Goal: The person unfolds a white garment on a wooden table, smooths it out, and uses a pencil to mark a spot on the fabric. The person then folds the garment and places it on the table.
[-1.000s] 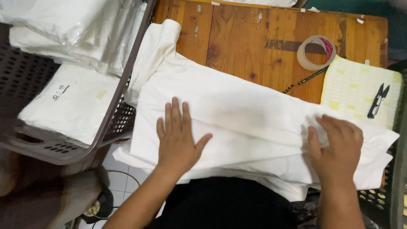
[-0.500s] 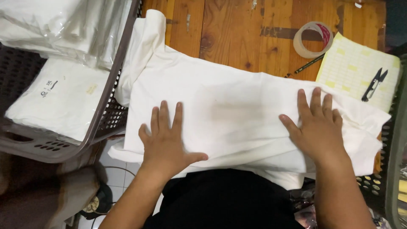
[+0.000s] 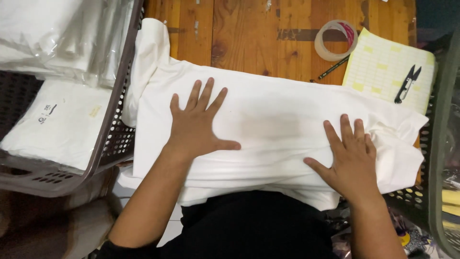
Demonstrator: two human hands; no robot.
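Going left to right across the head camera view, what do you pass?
Basket of bagged white garments → left hand flat on the white garment → right hand → snips on the yellow sheet.

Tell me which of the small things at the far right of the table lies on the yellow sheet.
The black thread snips lie on the yellow sheet. The tape roll and the pencil lie beside it on bare wood.

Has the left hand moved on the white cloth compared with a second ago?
Yes. The left hand has slid up the white cloth, away from the person and nearer the wooden table.
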